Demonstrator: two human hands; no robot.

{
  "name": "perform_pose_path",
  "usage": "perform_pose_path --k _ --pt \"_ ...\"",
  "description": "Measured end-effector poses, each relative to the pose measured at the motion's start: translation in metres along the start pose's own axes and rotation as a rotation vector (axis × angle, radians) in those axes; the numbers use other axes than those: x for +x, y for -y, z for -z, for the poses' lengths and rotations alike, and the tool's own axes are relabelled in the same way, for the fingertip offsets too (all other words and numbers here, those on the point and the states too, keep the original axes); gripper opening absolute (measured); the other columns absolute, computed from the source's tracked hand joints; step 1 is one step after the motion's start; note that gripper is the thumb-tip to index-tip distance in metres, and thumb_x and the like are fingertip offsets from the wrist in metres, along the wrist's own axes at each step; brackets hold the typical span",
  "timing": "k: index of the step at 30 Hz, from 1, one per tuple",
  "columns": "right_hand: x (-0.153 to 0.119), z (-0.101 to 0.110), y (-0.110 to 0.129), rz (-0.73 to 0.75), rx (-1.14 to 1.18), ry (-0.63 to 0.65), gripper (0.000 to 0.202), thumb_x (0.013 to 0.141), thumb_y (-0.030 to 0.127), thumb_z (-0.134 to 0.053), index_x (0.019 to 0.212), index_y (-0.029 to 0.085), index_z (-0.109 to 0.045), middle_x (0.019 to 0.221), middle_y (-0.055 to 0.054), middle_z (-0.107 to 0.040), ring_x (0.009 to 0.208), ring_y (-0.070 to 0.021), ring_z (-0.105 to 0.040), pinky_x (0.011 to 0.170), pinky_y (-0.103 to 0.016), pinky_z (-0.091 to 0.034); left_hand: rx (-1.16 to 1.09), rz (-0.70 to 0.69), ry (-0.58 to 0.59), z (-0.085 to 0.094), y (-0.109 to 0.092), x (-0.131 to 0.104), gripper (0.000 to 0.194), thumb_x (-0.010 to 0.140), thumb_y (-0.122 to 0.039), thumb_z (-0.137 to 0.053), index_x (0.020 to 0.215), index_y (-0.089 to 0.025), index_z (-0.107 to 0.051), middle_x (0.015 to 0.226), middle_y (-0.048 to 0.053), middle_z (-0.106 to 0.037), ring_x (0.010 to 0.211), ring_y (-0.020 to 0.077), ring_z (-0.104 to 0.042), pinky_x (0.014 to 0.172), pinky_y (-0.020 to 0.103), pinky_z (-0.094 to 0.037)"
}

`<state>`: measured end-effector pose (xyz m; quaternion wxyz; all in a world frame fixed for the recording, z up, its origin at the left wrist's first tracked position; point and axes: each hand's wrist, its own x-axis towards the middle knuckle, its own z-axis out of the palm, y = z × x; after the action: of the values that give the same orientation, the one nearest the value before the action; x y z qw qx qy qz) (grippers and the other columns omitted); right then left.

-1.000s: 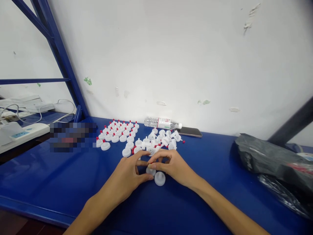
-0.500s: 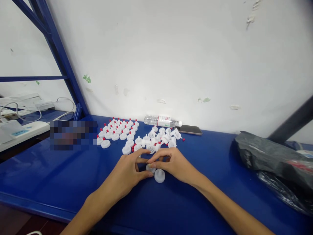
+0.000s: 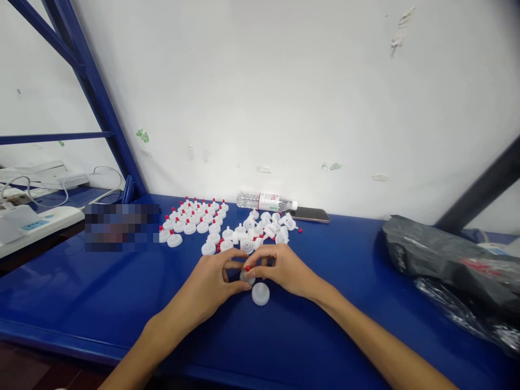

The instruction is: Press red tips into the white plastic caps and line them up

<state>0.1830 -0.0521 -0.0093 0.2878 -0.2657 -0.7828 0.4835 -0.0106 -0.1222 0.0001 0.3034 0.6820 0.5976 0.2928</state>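
Showing now between the right finger and thumb is a red tip [image 3: 248, 268], where half a second ago the same fingers covered that spot almost entirely. It seems to sit on top of the held cap [image 3: 245, 278], a white round one standing on the desk [image 3: 264, 346] in the near middle. Judging from this, the tip is probably seated on the nozzle, though the fingers hide too much to tell whether it is fully down.

The left hand [image 3: 209, 281] is curved round the cap's left side, thumb at the near edge and fingers at the far one, apparently clamped on it to keep it steady. The right hand [image 3: 290, 271] meets it from the right, thumb and forefinger right at the tip; whether they pinch it or are only resting there, I cannot tell. The two hands are close together over the one cap.

Just to the near right stands a bare cap [image 3: 260, 294] with no red on its nozzle. Farther off lies a loose pile [image 3: 247, 246] of white caps with red bits among them, and to its left are the rows of caps [image 3: 189, 227], most topped in red. A clear bottle [image 3: 268, 202] lies on its side beyond the pile, a phone [image 3: 311, 215] next to its neck.
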Motion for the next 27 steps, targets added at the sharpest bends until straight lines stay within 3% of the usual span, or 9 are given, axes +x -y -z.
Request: perform_pose_path --k 7,11,14,19,23,27 --pt "0.000 0.010 -0.002 -0.077 0.032 0.084 0.026 0.077 0.036 -0.082 0.097 0.020 -0.080 0.076 0.000 -0.071 0.058 -0.0094 -0.056 0.053 -0.020 -0.041 0.005 0.015 0.010 -0.001 -0.001 0.000 0.040 0.077 -0.037 -0.076 0.115 -0.029 -0.067 0.093 -0.005 -0.079 0.058 0.0127 -0.055 0.058 0.024 -0.040" --pt "0.000 0.018 0.001 -0.084 0.008 0.025 0.027 0.086 0.041 -0.074 0.099 0.018 -0.077 0.082 -0.002 -0.072 0.058 -0.0098 -0.059 0.052 -0.020 -0.044 0.155 0.033 -0.009 0.005 -0.006 -0.005 0.039 0.078 -0.030 -0.073 0.116 -0.032 -0.064 0.103 -0.006 -0.077 0.060 0.0130 -0.059 0.059 0.024 -0.039" --pt "0.000 0.020 0.002 -0.073 -0.022 -0.014 0.032 0.094 0.046 -0.062 0.095 0.017 -0.076 0.082 -0.003 -0.071 0.054 -0.0080 -0.057 0.049 -0.019 -0.042 0.326 0.086 -0.029 0.019 -0.004 -0.014 0.029 0.077 -0.028 -0.071 0.104 -0.029 -0.061 0.102 -0.006 -0.076 0.062 0.0142 -0.061 0.057 0.025 -0.035" --pt "-0.001 0.015 -0.002 -0.070 -0.014 -0.002 0.043 0.101 0.050 -0.049 0.094 0.016 -0.075 0.075 -0.002 -0.068 0.052 -0.0068 -0.057 0.048 -0.018 -0.041 0.512 0.212 -0.094 0.052 0.021 -0.016 0.021 0.076 -0.031 -0.068 0.090 -0.027 -0.053 0.089 -0.004 -0.074 0.065 0.0180 -0.064 0.056 0.026 -0.032" --pt "-0.001 0.012 -0.004 -0.072 -0.023 0.001 0.044 0.101 0.051 -0.048 0.091 0.016 -0.074 0.071 -0.001 -0.067 0.050 -0.0066 -0.056 0.048 -0.017 -0.040 0.486 0.206 -0.236 0.069 0.046 0.001 0.027 0.077 -0.036 -0.067 0.096 -0.027 -0.051 0.108 -0.002 -0.074 0.073 0.0188 -0.067 0.063 0.027 -0.040" --pt "-0.001 0.012 -0.004 -0.076 -0.027 0.001 0.045 0.101 0.052 -0.047 0.092 0.016 -0.074 0.071 -0.001 -0.067 0.049 -0.0067 -0.056 0.048 -0.018 -0.040 0.540 0.201 -0.365 0.072 0.051 0.008 0.040 0.080 -0.038 -0.063 0.115 -0.026 -0.049 0.115 0.005 -0.070 0.078 0.0210 -0.067 0.070 0.030 -0.044"
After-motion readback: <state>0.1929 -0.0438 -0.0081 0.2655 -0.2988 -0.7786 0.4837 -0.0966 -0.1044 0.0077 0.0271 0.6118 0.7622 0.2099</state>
